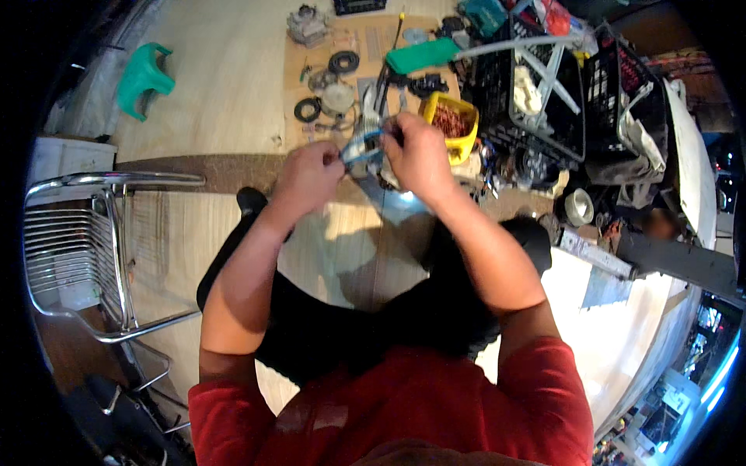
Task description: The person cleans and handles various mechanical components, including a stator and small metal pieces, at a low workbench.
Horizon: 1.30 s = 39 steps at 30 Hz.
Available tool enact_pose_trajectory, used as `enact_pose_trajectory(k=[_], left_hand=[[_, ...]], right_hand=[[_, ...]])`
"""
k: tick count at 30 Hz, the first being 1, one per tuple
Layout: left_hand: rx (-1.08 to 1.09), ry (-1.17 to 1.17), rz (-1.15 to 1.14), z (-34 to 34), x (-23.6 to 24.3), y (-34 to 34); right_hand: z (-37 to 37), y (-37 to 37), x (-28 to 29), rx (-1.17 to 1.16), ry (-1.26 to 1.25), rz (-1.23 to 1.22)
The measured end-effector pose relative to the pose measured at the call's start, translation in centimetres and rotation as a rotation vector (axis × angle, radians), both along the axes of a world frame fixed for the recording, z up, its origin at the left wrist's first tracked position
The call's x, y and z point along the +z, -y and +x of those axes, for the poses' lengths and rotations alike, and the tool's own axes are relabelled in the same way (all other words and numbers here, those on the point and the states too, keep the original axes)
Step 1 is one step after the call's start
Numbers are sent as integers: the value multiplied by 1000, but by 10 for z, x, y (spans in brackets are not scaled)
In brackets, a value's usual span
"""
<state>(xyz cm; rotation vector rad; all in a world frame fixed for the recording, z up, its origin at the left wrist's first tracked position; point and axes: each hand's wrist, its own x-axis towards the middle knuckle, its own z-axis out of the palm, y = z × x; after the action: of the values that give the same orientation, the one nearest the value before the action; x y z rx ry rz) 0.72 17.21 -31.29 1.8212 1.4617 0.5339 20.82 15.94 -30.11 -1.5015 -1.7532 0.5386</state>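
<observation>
In the head view, a blue band (364, 158) spanned both hands, its long axis running roughly eight to two o'clock: the left hand (309, 177) pinched one end, the right hand (420, 153) the other. A yellow container (461, 148) crowded the right at two; pale floor (233, 78) stretched toward ten.

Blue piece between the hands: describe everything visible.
The blue piece looks slender, with blue edges around a paler middle; blur hides its material and finer detail. It slants up to the right in the picture, held off any surface. The left hand pinches one end, the right hand the other. The yellow container stands farther right.
</observation>
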Motion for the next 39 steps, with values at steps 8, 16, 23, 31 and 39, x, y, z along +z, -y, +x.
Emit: enact_pose_trajectory(k=[8,16,23,31,39], left_hand=[[-105,62,-106,30,19,-1],[-139,42,-91,28,-62,-29],[351,537,-955,9,-258,-40],[228,165,-566,71,-384,-66],[-54,-465,-279,102,-409,-90]], right_hand=[[28,-5,-9,-3,127,52],[99,-11,40,-257,314,159],[137,-3,80,-420,211,117],[159,11,87,-442,227,60],[158,14,86,-353,75,-47]])
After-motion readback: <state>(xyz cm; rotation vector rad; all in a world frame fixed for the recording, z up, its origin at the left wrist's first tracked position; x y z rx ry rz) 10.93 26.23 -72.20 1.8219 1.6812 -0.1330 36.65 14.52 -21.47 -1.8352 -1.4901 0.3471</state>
